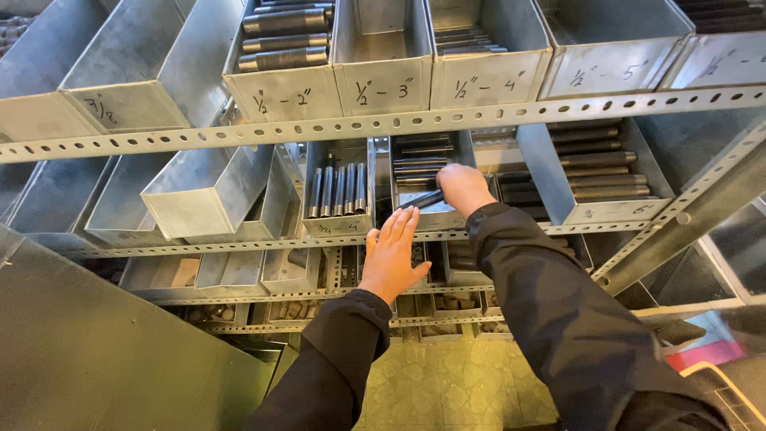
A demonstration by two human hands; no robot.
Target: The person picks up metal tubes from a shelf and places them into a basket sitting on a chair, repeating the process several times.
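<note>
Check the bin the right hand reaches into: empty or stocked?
Stocked. The metal bin holds several dark threaded pipes lying lengthwise, and the right hand grips one pipe at its front.

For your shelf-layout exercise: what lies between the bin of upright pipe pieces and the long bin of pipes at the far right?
In the head view, one bin lies between them; the right hand grips a dark pipe over it.

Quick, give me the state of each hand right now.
Left hand: open, fingers spread, holding nothing, by the front of a metal bin.
Right hand: closed on a dark pipe over that bin.
</note>
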